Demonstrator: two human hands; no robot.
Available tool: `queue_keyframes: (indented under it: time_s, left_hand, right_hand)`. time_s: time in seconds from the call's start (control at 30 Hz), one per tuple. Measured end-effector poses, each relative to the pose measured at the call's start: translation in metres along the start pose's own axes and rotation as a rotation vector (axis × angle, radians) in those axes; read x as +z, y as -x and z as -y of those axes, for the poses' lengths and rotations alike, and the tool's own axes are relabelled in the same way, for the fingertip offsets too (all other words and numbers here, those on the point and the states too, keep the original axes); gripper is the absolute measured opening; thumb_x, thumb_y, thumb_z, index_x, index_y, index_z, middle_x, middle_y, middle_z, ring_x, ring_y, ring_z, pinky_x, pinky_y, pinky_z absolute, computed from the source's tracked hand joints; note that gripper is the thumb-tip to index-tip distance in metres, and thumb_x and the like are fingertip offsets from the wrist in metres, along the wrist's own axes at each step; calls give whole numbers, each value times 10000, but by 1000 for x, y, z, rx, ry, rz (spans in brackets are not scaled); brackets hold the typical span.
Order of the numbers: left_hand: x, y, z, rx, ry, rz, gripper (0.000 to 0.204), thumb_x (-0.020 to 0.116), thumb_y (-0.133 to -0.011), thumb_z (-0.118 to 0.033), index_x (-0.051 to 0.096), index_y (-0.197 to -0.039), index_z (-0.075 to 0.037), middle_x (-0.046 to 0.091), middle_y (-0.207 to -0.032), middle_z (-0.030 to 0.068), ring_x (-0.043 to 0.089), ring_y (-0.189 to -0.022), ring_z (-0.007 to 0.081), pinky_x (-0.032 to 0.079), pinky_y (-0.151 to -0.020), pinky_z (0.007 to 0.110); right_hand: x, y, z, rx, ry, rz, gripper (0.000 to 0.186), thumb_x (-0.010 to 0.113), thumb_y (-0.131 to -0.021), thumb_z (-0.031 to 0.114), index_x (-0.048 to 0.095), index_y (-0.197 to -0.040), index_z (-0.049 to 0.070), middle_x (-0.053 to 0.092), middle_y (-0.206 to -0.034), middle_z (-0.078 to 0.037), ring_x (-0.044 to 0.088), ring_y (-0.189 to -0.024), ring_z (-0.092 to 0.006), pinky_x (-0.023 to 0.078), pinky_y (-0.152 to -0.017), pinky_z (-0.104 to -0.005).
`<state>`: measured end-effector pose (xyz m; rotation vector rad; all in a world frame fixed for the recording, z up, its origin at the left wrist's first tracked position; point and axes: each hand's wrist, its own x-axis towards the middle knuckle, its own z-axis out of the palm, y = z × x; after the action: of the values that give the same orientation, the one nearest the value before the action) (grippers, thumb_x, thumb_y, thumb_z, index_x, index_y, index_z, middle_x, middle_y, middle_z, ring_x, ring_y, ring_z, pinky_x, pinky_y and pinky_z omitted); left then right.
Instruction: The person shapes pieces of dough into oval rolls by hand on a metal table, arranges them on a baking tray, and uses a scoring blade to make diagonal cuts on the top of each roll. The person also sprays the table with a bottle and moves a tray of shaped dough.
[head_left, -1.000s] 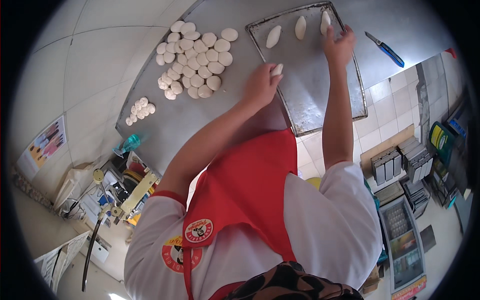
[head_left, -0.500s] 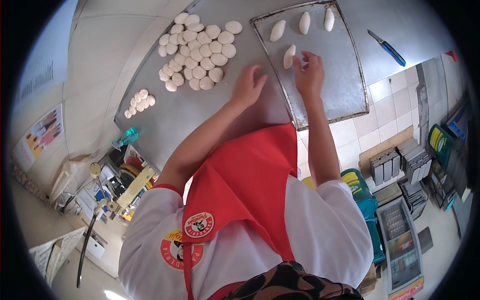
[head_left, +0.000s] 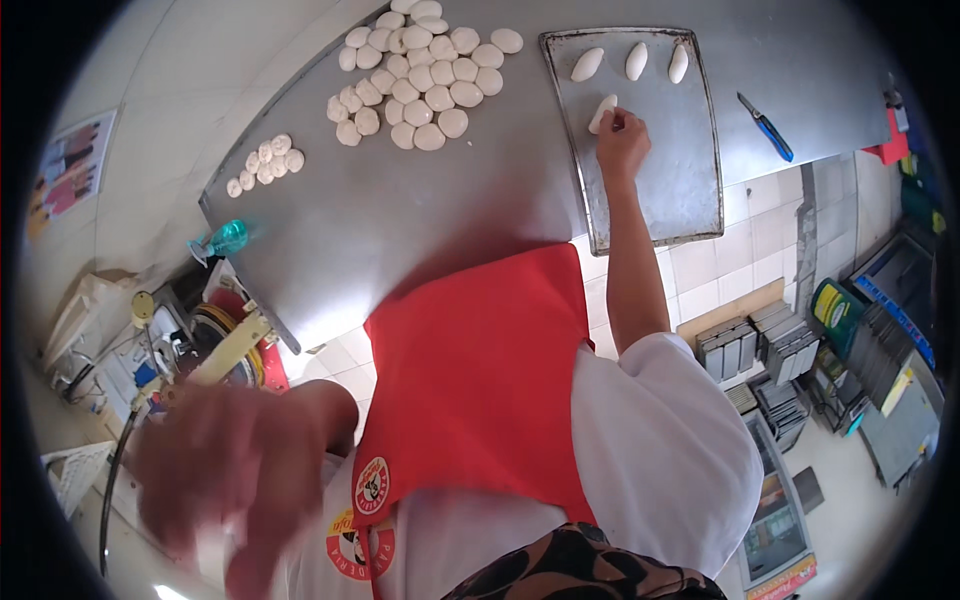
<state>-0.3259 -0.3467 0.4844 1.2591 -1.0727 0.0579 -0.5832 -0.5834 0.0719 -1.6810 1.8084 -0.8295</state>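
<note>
My right hand [head_left: 623, 142] is over the metal baking tray [head_left: 660, 190], its fingers pinched at the near end of a spindle-shaped piece of dough [head_left: 602, 114]. The fingers cover part of that piece. Three more shaped dough pieces, among them a tilted one [head_left: 588, 65], lie in a row along the tray's far side. My left hand [head_left: 220, 470] is raised off the table at the lower left, close to the camera and smeared by motion, so its fingers cannot be made out.
Many round dough balls [head_left: 420, 85] lie clustered on the steel table [head_left: 400, 200], with a smaller group of little balls [head_left: 265, 165] to the left. A teal bottle [head_left: 225, 238] lies near the left edge. A blue utility knife [head_left: 768, 130] rests right of the tray.
My left hand has left the tabletop and swung back to the lower left, up near the camera. My right hand's fingers have closed at the fourth dough piece. The view has shifted.
</note>
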Motion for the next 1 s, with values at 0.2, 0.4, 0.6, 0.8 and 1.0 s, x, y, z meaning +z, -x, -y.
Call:
queue_keyframes:
  time_s: [0.2,0.4,0.6,0.8,1.0]
  left_hand:
    - [-35,-50,-68,533,-95,139,291,558,-1025,-372,466,-897,-127,398,-805,-33,420,-609,40,342,-492,179]
    - [-145,-40,-69,785,108,124,303,565,-1035,-371,463,-873,-137,400,-779,-66,423,-586,33,339,-486,178]
    - [-291,-21,-60,921,265,-20,256,557,-1039,-252,498,-822,-130,449,-702,-73,444,-578,24,327,-486,184]
    - [-394,-22,-69,889,704,19,221,653,-956,-171,560,-771,-95,550,-714,-49,409,-531,54,351,-502,217]
    - [-447,-16,-27,940,286,-594,142,670,-964,-174,598,-889,-77,569,-774,-18,470,-603,105,438,-594,273]
  right_hand:
    - [-6,19,0,-2,235,-89,299,759,-918,235,758,-1093,-8,720,-1024,-179,710,-937,-343,569,-834,-449]
    - [-33,86,39,-83,141,-217,307,759,-949,232,742,-1155,5,684,-1094,-163,696,-879,-312,569,-782,-414]
    - [-12,215,73,-68,-19,-213,290,752,-965,217,746,-1139,-15,699,-1077,-171,707,-842,-278,580,-774,-384]
    - [45,330,110,-165,7,-4,281,754,-981,221,749,-1120,-23,719,-1061,-180,718,-880,-284,583,-748,-377]
    - [86,349,186,-341,-24,204,229,741,-998,200,749,-1120,6,715,-1039,-158,709,-728,-249,572,-676,-367]
